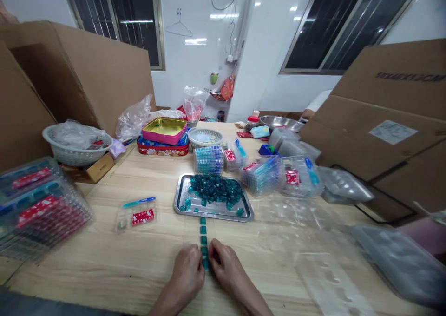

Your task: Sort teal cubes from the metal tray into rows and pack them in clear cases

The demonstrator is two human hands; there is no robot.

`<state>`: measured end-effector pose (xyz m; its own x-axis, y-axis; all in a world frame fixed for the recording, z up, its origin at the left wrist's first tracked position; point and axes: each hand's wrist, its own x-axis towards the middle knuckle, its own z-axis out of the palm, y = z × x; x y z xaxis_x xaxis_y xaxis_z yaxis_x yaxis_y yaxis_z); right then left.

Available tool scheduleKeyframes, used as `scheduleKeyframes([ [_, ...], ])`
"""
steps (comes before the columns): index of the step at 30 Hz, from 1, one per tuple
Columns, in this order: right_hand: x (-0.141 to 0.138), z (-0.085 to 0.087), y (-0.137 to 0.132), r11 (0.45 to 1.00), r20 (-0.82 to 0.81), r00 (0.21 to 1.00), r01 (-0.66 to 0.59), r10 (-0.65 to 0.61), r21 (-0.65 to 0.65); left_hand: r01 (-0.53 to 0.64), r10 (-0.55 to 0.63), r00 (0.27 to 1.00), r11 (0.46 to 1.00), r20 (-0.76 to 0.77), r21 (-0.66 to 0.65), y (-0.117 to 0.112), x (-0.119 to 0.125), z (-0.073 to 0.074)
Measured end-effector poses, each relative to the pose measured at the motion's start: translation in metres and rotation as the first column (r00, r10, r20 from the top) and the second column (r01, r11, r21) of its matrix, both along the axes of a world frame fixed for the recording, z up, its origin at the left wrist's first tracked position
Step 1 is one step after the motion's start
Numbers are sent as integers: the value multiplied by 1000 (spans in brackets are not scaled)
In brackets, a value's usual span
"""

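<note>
A row of small teal square pieces runs toward me over the table, seemingly along a faint clear plastic tray. My left hand is curled closed at the left of the row's near end. On the other side, my right hand is also closed, its fingertips beside the same pieces. What either hand pinches is hidden by the fingers. Just beyond the row sits a metal tray with a heap of loose teal pieces.
At left are a clear pack with a blue pen and stacked filled packs. More stacked packs stand behind the metal tray. Clear plastic trays lie at right. Baskets, tins and cardboard boxes border the table.
</note>
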<state>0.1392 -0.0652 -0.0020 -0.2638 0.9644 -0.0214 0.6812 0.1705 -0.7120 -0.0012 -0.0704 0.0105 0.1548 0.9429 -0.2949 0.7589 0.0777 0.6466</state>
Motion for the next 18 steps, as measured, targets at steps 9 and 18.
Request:
scheduleKeyframes([
  [9,1,8,-7,998,56,998,-17,14,62,-1,-11,992,995,124,98,-6,-9,8],
  [18,12,-3,-3,997,-121,992,-20,29,79,347,-248,933,431,-260,833,-18,-3,-57],
])
